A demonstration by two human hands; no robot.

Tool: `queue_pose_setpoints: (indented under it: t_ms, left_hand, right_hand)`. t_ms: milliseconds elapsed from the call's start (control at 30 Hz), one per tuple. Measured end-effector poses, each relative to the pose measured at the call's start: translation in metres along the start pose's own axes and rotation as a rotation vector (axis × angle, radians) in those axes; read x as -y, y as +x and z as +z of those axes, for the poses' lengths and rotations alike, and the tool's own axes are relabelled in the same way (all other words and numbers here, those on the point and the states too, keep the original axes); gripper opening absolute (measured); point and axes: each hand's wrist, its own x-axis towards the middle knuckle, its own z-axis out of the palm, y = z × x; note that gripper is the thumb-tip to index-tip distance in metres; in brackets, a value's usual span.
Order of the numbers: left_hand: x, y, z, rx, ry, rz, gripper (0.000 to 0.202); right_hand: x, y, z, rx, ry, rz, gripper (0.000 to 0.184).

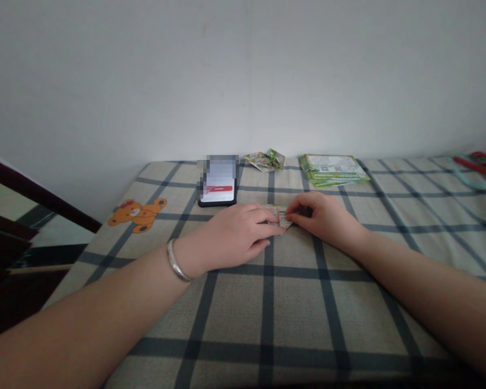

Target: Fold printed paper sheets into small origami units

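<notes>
Checked cloth (291, 324) in beige with dark grey lines is covering the flat surface, and a plain white wall (243, 70) is rising behind it. At the far left, an orange teddy bear print (138, 213) is showing on the cloth, at about 9 o'clock from the hands. A silver bangle (176, 261) is sitting on the left wrist. The left hand (230, 236) is lying knuckles up, its fingers curled in and its fingertips pinching the left end of a small paper slip (282, 218). At 11 o'clock from the slip, a phone (218, 186) is lying flat with its screen lit. The slip is resting low over the cloth at the centre, between both hands. At 12 o'clock, near the wall, folded paper pieces (265, 160) are lying together. The right hand (326, 218) is bunching its fingers and gripping the slip's right end. At 1 o'clock, a stack of green leaflets (334, 170) is lying fanned. At 2 o'clock, red and green cords (484, 165) are trailing off the edge.
</notes>
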Motion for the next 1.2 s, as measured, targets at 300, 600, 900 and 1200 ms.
queue_pose_setpoints:
  t_ms: [300,600,900,1200]
  left_hand:
    - [-0.001,0.000,0.001,0.000,0.038,0.007,0.032]
    - [-0.001,0.000,0.001,-0.004,0.002,-0.018,0.030]
    - [-0.001,0.000,0.000,-0.024,0.015,-0.027,0.036]
    - [-0.001,0.000,0.002,-0.030,0.046,-0.019,0.033]
  right_hand:
    - [-0.005,-0.002,-0.005,0.021,-0.070,-0.246,0.012]
    - [0.002,-0.008,-0.012,0.046,-0.301,-0.312,0.020]
    - [0.011,-0.011,-0.013,-0.015,-0.526,-0.328,0.024]
    - [0.009,-0.011,-0.011,-0.014,-0.540,-0.326,0.024]
